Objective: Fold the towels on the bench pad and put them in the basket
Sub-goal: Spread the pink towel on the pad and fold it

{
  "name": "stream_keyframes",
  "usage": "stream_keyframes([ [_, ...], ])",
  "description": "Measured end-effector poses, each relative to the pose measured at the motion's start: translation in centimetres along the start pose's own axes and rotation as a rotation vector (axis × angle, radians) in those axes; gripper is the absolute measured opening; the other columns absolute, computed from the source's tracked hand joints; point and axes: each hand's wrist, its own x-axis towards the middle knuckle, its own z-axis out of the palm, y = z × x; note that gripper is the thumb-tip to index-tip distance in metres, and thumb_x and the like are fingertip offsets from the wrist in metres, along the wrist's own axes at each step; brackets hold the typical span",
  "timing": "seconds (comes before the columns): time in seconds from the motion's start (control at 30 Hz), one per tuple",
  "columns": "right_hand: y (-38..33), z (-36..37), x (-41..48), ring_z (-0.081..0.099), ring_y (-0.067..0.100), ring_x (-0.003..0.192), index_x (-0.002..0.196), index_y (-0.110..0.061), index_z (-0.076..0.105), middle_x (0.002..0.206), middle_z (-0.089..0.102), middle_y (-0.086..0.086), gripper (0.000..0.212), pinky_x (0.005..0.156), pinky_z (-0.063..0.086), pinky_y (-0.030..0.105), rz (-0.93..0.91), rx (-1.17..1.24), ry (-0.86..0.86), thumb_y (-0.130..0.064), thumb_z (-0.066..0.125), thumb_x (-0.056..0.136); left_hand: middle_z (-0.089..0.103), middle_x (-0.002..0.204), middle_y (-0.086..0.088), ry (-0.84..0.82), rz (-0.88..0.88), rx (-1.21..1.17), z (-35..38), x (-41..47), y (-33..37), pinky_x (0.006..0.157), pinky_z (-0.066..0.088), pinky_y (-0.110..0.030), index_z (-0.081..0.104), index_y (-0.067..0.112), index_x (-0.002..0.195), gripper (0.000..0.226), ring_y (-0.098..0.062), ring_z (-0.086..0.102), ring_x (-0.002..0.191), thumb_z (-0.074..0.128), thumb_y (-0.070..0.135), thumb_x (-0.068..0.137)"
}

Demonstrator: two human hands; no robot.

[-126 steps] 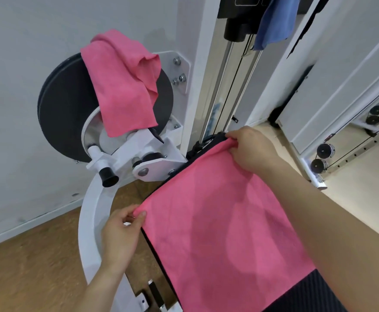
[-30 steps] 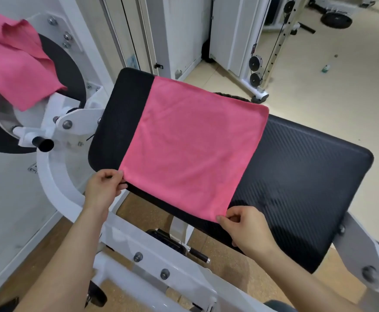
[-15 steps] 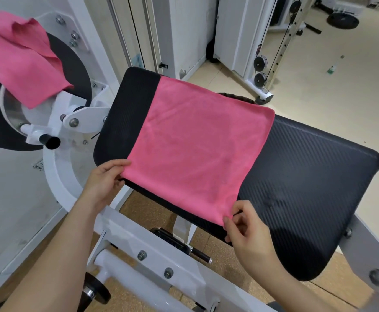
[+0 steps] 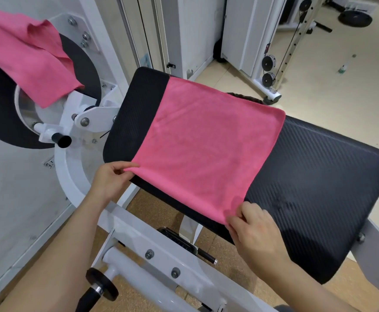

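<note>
Lying flat across the black ribbed padded bench [image 4: 314, 190], a square pink microfibre towel [image 4: 204, 149] spans the gap between both hands. Left hand [image 4: 109, 181] pinches its near-left corner; right hand [image 4: 255, 233] pinches its near-right corner. Beyond the left hand, a second crumpled pink towel [image 4: 26, 61] drapes over a black weight disc [image 4: 80, 64].

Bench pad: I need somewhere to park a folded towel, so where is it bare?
The bench pad is bare broadly right of the pink towel, narrowly left of it. Crowded: near corners, pinched by left hand and right hand.
</note>
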Motion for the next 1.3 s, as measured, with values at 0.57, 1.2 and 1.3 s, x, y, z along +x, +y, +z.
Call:
stream_keyframes([
  [0.57, 4.0, -8.8, 9.7, 0.058, 0.018, 0.055, 0.085, -0.018, 0.065, 0.069, 0.064, 0.012, 0.013, 0.046, 0.049, 0.028, 0.663, 1.026, 0.181, -0.007, 0.061, 0.092, 0.075, 0.081, 0.004, -0.063, -0.009, -0.446, -1.0, 8.1, 8.2, 0.072, 0.056, -0.020, 0.072, 0.014, 0.095, 0.009, -0.012, 0.068, 0.083, 0.067, 0.011, 0.088],
  [1.2, 7.1, -8.3, 13.8, 0.052, 0.015, 0.079, 0.111, -0.020, 0.063, 0.098, 0.054, -0.002, 0.023, 0.065, 0.034, 0.029, 0.556, 0.229, 0.263, -0.029, 0.055, 0.092, 0.067, 0.090, 0.009, 0.265, 0.131, -0.123, 5.0, 13.4, 11.9, 0.089, 0.051, -0.035, 0.070, 0.025, 0.108, 0.024, -0.008, 0.061, 0.089, 0.069, 0.034, 0.086],
  [1.3, 7.1, -8.6, 13.7, 0.057, 0.017, 0.086, 0.125, -0.023, 0.058, 0.111, 0.051, -0.002, 0.036, 0.065, 0.040, 0.030, 0.523, 0.178, 0.139, -0.038, 0.054, 0.092, 0.063, 0.089, 0.008, 0.266, 0.241, 0.035, 5.1, 13.2, 12.0, 0.083, 0.047, -0.028, 0.066, 0.030, 0.116, 0.026, -0.007, 0.058, 0.086, 0.063, 0.032, 0.090],
])
